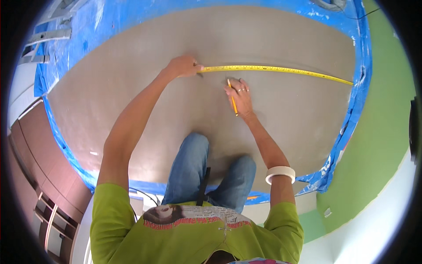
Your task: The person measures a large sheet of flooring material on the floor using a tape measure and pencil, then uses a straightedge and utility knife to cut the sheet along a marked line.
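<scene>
My left hand [182, 67] pins the tape [272, 69] to the floor [132, 88], grip closed on it. My right hand [239, 97] grips a pencil [232, 102] just below the tape

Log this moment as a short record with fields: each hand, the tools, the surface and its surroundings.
left hand: left hand pins one end of the yellow tape measure to the grey surface
right hand: right hand holds a yellow pencil, tip just below the tape
tape: stretched rightward to the surface's edge
edging: blue plastic sheeting around the surface
wear: roll of white tape on the right forearm
</scene>
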A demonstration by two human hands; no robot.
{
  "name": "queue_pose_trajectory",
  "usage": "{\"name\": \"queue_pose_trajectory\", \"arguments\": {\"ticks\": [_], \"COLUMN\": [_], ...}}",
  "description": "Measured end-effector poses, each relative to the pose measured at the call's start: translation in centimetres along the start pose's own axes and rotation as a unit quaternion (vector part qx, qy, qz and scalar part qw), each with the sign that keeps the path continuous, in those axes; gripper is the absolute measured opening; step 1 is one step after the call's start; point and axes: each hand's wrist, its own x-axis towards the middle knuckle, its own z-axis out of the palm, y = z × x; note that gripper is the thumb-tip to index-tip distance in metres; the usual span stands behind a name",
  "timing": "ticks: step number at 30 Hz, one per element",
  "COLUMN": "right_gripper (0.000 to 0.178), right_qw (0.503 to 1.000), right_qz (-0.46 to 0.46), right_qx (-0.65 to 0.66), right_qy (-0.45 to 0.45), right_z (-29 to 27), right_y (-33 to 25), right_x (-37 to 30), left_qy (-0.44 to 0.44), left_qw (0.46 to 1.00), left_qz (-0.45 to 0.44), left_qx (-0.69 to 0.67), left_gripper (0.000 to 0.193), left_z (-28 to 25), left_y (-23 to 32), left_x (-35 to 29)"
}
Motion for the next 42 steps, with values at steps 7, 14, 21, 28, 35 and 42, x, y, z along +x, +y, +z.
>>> {"name": "queue_pose_trajectory", "arguments": {"ticks": [7, 14, 21, 28, 35, 42], "right_gripper": [0.034, 0.031, 0.030, 0.029, 0.031, 0.028], "right_qw": [0.995, 0.982, 0.979, 0.979, 0.979, 0.978], "right_qz": [0.018, 0.090, 0.106, 0.113, 0.118, 0.121], "right_qx": [-0.043, -0.135, -0.165, -0.157, -0.156, -0.158], "right_qy": [0.085, 0.093, 0.063, 0.060, 0.055, 0.059], "right_z": [0.4, 0.3, 0.7, 1.2, 1.0, 2.2], "right_y": [2.4, 4.6, 4.5, 4.6, 4.8, 5.4], "right_x": [9.5, 11.9, 12.2, 12.2, 12.0, 11.8], "left_qy": [0.139, 0.107, 0.124, 0.109, 0.101, 0.134], "left_qw": [0.989, 0.994, 0.992, 0.994, 0.993, 0.985], "left_qz": [0.032, -0.003, -0.006, 0.001, -0.001, 0.035], "left_qx": [0.043, 0.000, 0.012, -0.001, 0.059, 0.104], "left_gripper": [0.054, 0.056, 0.057, 0.060, 0.058, 0.056], "left_z": [-6.9, -12.9, -14.4, -15.4, -15.9, -15.9], "left_y": [-2.3, -2.2, -3.9, -3.9, -3.6, -5.3], "left_x": [2.6, 5.6, 8.4, 10.7, 12.1, 13.0]}}
